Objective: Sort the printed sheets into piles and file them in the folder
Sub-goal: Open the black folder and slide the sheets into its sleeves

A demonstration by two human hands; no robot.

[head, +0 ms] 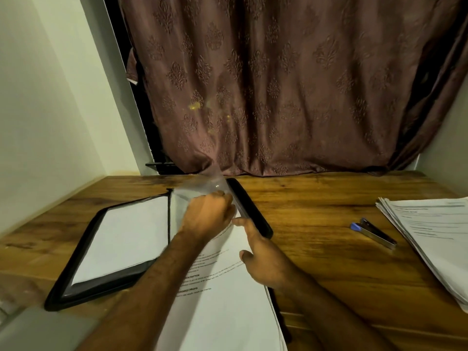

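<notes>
Two hands at the folder (83, 252): left hand (207, 214) pinches a clear sleeve (202, 186), right hand (266, 259) flat on sheets (222, 300).

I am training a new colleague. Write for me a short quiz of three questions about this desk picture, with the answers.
1. True or false: the stapler lies between the folder and the loose stack of sheets.
2. Which hand lifts the clear plastic sleeve? A) left B) right
3. What lies under the right hand?

Key
1. True.
2. A: the left hand grips it.
3. A printed sheet on the open folder.
</notes>
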